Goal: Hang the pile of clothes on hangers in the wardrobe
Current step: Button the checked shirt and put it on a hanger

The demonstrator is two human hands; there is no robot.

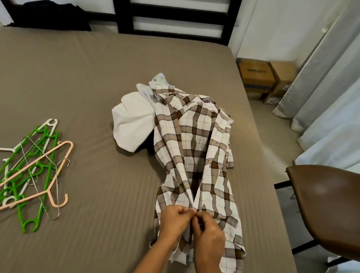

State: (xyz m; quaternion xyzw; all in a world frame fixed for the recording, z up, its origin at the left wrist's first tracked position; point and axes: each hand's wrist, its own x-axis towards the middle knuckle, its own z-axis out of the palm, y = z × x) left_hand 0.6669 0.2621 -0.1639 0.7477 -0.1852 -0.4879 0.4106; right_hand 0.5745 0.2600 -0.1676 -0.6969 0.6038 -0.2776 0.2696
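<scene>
My left hand (176,220) and right hand (208,233) meet with fingers curled, each pinching a front edge of the plaid shirt (196,143) near its hem. The shirt lies on the bed (113,74), its collar end draped over a white garment (131,124). Hangers (22,175) are heaped well to the left. A chair (339,213) stands beside the bed on my right. Farther off, a box (255,77) seems to read "SPINNY".

Both hands (193,225) at plaid shirt (196,143) placket
</scene>
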